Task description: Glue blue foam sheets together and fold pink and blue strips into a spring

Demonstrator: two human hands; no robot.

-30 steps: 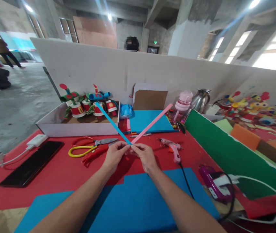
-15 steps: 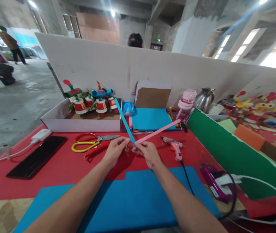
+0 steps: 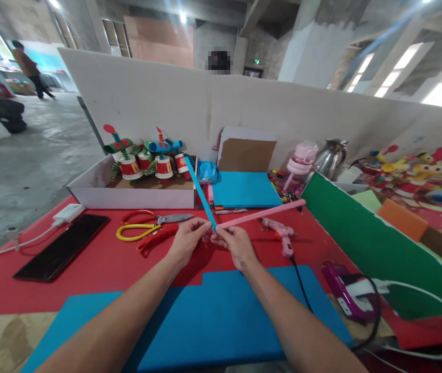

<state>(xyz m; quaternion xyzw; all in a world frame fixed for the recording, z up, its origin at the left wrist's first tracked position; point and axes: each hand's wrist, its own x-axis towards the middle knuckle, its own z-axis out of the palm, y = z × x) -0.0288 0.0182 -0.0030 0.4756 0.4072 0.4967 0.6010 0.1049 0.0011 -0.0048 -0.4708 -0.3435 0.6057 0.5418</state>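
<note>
Two narrow paper strips meet at my fingertips above the red tabletop. The blue paper strip slants up to the left, and the pink paper strip stretches out to the right. My left hand pinches near the lower end of the blue strip. Close beside it, my right hand pinches where the pink strip joins the blue one. Fingers hide part of the join, so I cannot tell whether the ends are folded or stuck. A pink glue gun lies right of my hands; scissors lie to the left.
A white box of paper-cup figures stands at the back left, beside blue paper sheets. A phone lies left. A green-sided box and purple power strip are right. Blue board lies in front.
The pink strip's free end has swung down and to the right, so the strips spread wider apart. Both hands keep pinching at the join. The view has shifted slightly.
</note>
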